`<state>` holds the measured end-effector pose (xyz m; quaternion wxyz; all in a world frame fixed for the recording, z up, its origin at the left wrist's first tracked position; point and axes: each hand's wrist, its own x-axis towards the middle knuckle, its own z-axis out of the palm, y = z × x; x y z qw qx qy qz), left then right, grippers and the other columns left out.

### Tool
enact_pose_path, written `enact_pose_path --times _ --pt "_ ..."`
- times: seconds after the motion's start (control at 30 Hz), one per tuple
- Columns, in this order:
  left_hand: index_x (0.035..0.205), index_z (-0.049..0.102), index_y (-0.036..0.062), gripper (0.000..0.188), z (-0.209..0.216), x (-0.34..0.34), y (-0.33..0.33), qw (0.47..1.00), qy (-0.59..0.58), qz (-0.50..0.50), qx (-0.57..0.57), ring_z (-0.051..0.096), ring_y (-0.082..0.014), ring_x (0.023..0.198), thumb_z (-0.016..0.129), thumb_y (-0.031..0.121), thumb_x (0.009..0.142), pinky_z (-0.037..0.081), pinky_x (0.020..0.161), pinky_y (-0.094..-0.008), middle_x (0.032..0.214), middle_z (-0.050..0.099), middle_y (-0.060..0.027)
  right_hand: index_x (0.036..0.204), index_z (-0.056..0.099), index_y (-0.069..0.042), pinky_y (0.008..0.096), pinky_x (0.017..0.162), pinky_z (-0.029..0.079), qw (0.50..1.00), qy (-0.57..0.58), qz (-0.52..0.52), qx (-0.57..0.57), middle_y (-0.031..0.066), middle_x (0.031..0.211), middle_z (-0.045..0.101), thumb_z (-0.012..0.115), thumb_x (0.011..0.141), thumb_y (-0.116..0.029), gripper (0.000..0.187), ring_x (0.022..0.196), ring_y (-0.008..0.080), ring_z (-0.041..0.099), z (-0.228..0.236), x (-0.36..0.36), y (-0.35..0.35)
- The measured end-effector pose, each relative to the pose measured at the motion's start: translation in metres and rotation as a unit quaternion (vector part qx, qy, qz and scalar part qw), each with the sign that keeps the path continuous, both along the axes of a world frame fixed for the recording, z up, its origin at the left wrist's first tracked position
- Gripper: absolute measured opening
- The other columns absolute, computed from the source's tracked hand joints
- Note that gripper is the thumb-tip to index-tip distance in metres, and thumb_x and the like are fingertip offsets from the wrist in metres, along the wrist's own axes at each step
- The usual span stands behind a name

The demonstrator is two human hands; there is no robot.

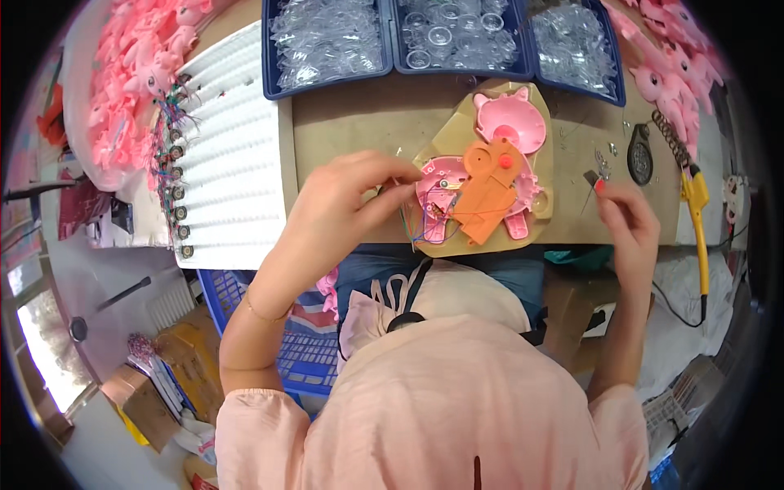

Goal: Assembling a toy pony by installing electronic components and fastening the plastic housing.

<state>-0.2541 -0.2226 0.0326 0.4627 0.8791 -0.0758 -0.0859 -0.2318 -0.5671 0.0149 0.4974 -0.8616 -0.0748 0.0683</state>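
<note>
An open pink plastic toy shell (437, 173) rests on a tan shaped board (457, 243) in front of me. Over its middle lies an orange plate (483, 204) with a round red spot near the top. Thin coloured wires trail from the shell's left half. My left hand (359, 192) has its thumb and index finger pinched at that left edge; what they grip is hidden. To the right of the board, my right hand (630, 219) pinches a small dark piece (591, 177) beside something red at the fingertips. A pink cat-eared cup-shaped half (512, 121) sits at the board's top.
Blue bins (387, 37) of clear plastic parts line the back. A white ridged tray (233, 155) with wired round parts stands left. Pink toy parts (147, 82) pile at far left. A yellow-handled tool (697, 200) with a coiled spring and a black oval object (640, 153) lie right.
</note>
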Motion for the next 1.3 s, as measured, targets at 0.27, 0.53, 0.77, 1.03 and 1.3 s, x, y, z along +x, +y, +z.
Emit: enact_pose_path --times 0.27,0.53,0.77,1.03,1.3 --pt "0.092 0.064 0.003 0.016 0.001 0.009 0.003 0.992 -0.091 -0.024 0.082 0.058 -0.0297 0.081 0.061 0.013 0.08 0.045 0.073 -0.0367 0.086 0.063 -0.0127 0.086 0.061 -0.004 0.0348 0.077 0.046 0.91 -0.134 0.384 -0.08 0.0097 0.1 0.059 0.066 0.072 -0.003 0.015 0.088 0.0262 0.056 0.027 0.067 0.102" --pt "0.094 0.063 -0.0004 0.021 0.001 0.053 -0.007 0.954 0.1 -0.257 -0.12 0.058 -0.0181 0.076 0.058 0.019 0.088 0.046 0.067 -0.027 0.086 0.062 -0.0101 0.086 0.06 -0.003 0.0321 0.068 0.046 0.881 -0.365 0.299 -0.047 0.0111 0.097 0.056 0.072 0.067 -0.003 0.022 0.082 0.0243 0.055 0.07 0.036 0.095" --pt "0.094 0.061 -0.0022 0.011 0.033 0.065 -0.001 0.995 -0.053 -0.019 -0.085 0.057 -0.008 0.079 0.061 0.005 0.086 0.046 0.071 -0.0211 0.085 0.061 -0.0019 0.085 0.057 -0.001 0.0262 0.075 0.041 0.985 -0.159 0.063 0.034 0.0073 0.097 0.05 0.063 0.076 0.004 0.012 0.086 0.0156 0.05 0.064 0.049 0.093" --pt "0.101 0.061 -0.0027 0.018 -0.012 -0.011 -0.019 0.909 0.211 0.157 -0.323 0.057 -0.0052 0.077 0.061 0.01 0.087 0.047 0.067 -0.0199 0.085 0.063 -0.0015 0.079 0.052 0.0 0.0224 0.068 0.039 0.997 -0.04 0.052 0.026 0.0048 0.087 0.046 0.061 0.079 0.002 0.009 0.078 0.0117 0.047 0.031 0.017 0.083" --pt "0.111 0.054 -0.0064 0.03 -0.024 -0.038 -0.027 0.875 0.201 0.212 -0.387 0.06 -0.0091 0.088 0.063 -0.002 0.082 0.05 0.08 -0.0212 0.104 0.06 -0.0077 0.103 0.058 -0.002 0.0355 0.072 0.046 0.931 -0.202 0.289 -0.093 0.0129 0.096 0.059 0.063 0.073 -0.002 0.031 0.088 0.0265 0.058 0.042 0.028 0.142"
